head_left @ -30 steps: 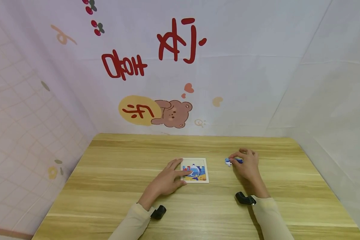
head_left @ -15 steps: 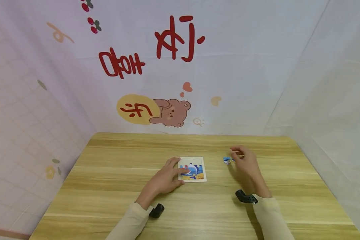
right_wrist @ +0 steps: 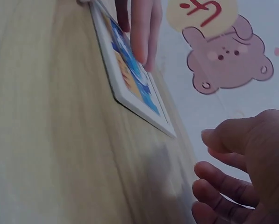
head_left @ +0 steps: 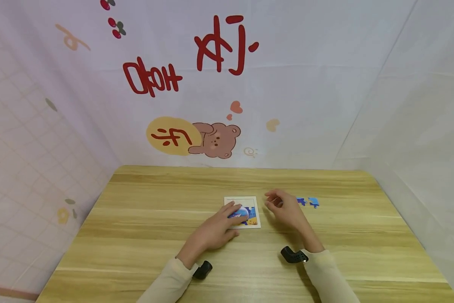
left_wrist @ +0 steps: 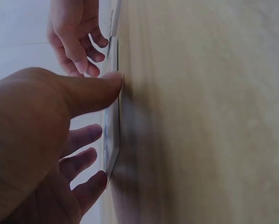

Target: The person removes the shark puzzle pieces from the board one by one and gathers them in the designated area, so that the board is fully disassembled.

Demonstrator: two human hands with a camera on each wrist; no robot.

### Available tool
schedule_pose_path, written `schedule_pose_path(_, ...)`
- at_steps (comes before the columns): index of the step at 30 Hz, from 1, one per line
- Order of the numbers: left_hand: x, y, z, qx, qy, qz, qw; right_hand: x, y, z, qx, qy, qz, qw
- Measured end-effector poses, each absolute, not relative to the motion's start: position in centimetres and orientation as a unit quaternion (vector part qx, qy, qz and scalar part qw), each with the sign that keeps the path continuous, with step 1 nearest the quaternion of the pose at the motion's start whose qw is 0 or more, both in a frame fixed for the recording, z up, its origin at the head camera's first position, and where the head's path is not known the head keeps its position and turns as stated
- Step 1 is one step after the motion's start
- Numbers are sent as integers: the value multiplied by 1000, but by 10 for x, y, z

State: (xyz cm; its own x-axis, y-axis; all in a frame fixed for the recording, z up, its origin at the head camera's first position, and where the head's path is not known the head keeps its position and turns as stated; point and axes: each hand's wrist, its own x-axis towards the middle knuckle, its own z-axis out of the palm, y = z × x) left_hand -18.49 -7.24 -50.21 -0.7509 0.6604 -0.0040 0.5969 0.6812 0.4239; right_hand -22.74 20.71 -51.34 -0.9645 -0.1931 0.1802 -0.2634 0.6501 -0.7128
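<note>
A white-framed puzzle board [head_left: 252, 226] with a sea picture lies on the wooden table; its upper part shows pale in the head view. My left hand [head_left: 216, 229] lies over its left side, fingers spread across the picture, thumb by the near edge. To the right of the board, my right hand [head_left: 289, 212] hovers with loosely bent fingers, and nothing shows between them. Just behind that hand are blue puzzle pieces [head_left: 313, 202], partly hidden by it. In the right wrist view the board [right_wrist: 134, 106] is apart from my right hand [right_wrist: 242, 172].
Around the board is the wood-grain table [head_left: 155, 189]. A pale cloth wall [head_left: 306, 84] with red characters and a printed bear [head_left: 221, 141] rises at the table's far edge. Dark wrist cameras [head_left: 294, 255] sit at both cuffs.
My right hand has moved left from the loose pieces toward the board, uncovering blue pieces behind it. My left hand has shifted right, farther over the picture.
</note>
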Motion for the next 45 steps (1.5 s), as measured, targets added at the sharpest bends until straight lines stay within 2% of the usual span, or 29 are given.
schedule_pose_path(8, -183, -74, -501, 344, 918, 187, 61, -221, 183, -515, 167, -915, 366, 18)
schedule_pose_path(16, -184, -75, -501, 344, 917, 195, 56, -215, 171, -516, 154, -930, 333, 11)
schedule_pose_path(45, -181, -71, -498, 341, 917, 200, 59, -213, 180, -511, 147, -899, 412, -11)
